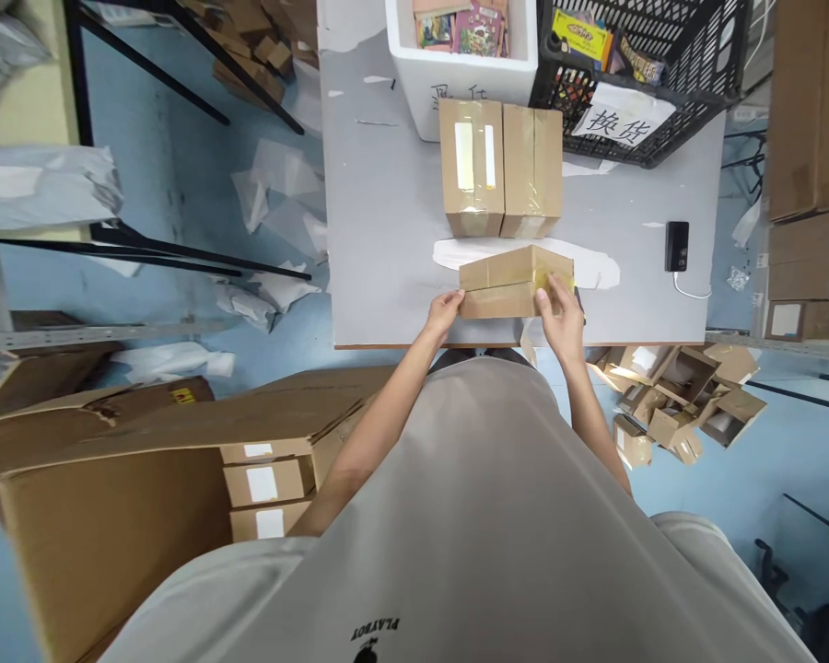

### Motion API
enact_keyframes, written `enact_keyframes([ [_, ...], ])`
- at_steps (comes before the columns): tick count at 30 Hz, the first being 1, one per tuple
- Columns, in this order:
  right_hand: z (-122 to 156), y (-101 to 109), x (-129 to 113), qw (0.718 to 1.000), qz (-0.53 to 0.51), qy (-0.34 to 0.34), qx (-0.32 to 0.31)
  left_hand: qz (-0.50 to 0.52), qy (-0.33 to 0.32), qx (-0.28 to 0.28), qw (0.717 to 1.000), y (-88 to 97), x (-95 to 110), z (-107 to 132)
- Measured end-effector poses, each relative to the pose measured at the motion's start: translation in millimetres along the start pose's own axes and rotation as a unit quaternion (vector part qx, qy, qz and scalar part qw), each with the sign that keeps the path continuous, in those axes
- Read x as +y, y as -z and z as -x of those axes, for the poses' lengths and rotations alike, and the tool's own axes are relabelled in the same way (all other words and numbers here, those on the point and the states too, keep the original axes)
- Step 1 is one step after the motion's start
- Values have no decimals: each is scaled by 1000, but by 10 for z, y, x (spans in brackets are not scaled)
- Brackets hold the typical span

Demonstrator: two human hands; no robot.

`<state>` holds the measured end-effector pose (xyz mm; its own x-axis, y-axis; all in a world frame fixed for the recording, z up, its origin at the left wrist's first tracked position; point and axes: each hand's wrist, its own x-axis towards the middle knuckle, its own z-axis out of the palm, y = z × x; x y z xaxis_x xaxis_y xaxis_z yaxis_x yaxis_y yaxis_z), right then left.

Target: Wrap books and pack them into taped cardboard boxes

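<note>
A small brown cardboard box (pixel 498 276) is tilted near the front edge of the table, with tape along its seam. My left hand (pixel 445 311) pinches its left lower corner between thumb and fingers. At the box's right end, my right hand (pixel 563 316) grips with the thumb on the front and the fingers over a shiny taped area. Something dark beside the right hand is mostly hidden. Behind the box lies a white paper sheet (pixel 601 267). Two taped cardboard boxes (pixel 472 166) (pixel 533 166) stand side by side farther back, the left one bearing white labels.
At the table's back are a white bin (pixel 414 87) of colourful packs and a black crate (pixel 663 138) with a handwritten sign. A black device (pixel 677 246) with a cable lies right. Opened boxes (pixel 683 396) litter the floor; a large carton (pixel 110 543) stands left.
</note>
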<state>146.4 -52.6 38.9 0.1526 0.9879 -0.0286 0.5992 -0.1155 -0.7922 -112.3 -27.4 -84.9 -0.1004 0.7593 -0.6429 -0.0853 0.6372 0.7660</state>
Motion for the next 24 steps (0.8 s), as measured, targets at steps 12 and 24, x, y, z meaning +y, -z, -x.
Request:
enact_keyframes([
  [12,-88,-548,340,978,-153,-99,-99,-55,-101,130,985,820,67,256],
  [24,-71,-802,648,972,-149,-128,-128,-89,-84,141,982,877,121,394],
])
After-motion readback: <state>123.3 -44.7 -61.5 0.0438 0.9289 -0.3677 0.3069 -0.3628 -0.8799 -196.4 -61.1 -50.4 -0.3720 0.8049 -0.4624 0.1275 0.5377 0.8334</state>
